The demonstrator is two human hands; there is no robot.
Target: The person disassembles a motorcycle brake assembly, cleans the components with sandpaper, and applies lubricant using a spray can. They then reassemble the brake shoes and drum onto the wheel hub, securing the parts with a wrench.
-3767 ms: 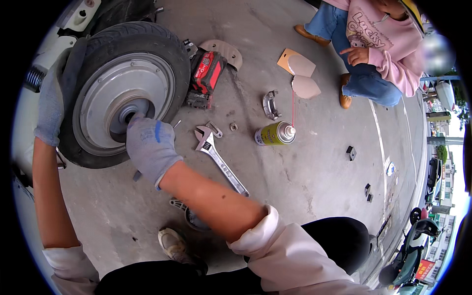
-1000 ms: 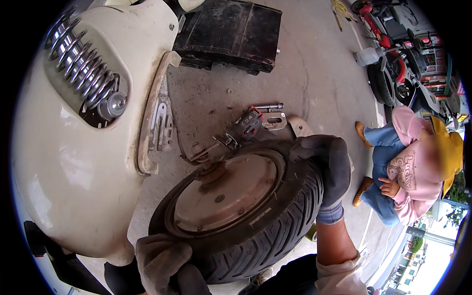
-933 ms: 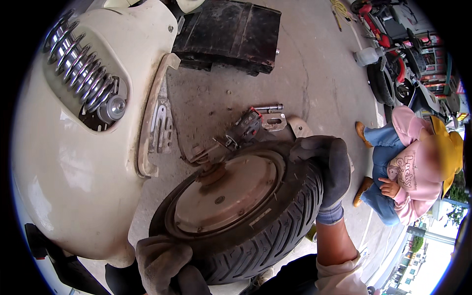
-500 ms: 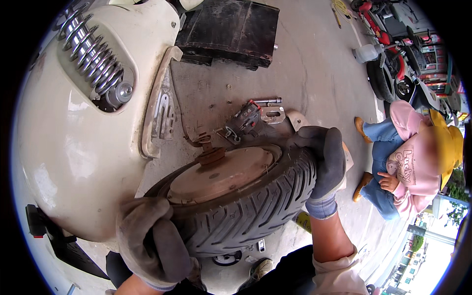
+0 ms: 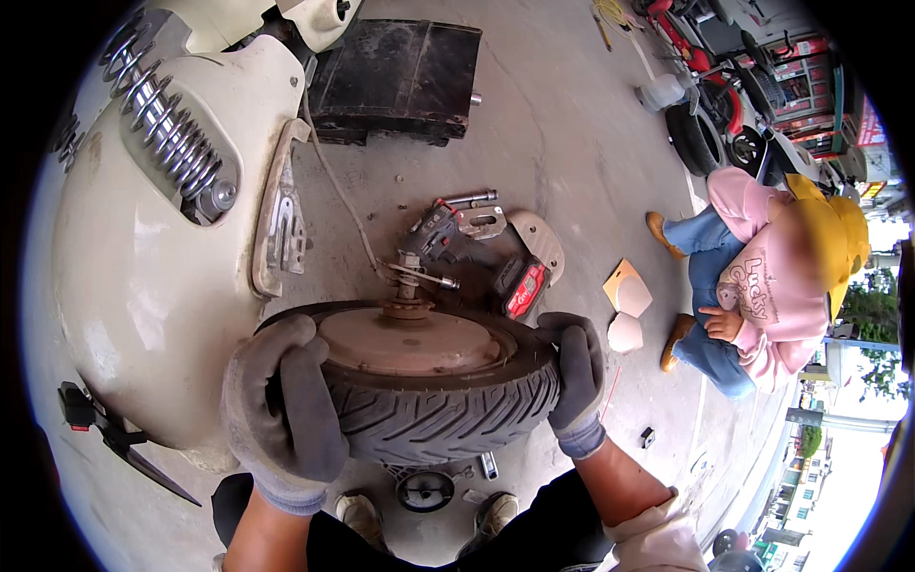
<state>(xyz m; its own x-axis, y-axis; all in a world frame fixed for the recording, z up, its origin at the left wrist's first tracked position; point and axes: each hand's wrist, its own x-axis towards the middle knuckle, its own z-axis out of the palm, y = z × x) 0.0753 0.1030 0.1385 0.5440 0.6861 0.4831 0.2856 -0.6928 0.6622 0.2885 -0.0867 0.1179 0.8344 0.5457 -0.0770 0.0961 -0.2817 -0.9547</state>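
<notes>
My left hand (image 5: 281, 410) in a gray glove grips the near left side of a motor wheel's black tire (image 5: 448, 419). My right hand (image 5: 574, 377), also gloved, grips the right side. The wheel is held off the ground over my feet, its dull metal hub cover (image 5: 400, 348) facing up and away from me and a rusty axle (image 5: 408, 296) sticking up, with a cable running from it. Beside its left edge is the cream scooter body (image 5: 152, 324) with an exposed chrome shock spring (image 5: 176, 143).
A black metal box (image 5: 391, 76), red-and-black power tools (image 5: 519, 286), metal plates (image 5: 534, 238) and cardboard pieces (image 5: 629, 286) lie on the concrete. A crouching person (image 5: 753, 286) in pink top and yellow hat is at the right, parked scooters (image 5: 724, 105) behind.
My right hand has left the hub center, where it was earlier, for the tire's edge. The wheel has since been tipped more level, its axle now upright; the view has shifted too.
</notes>
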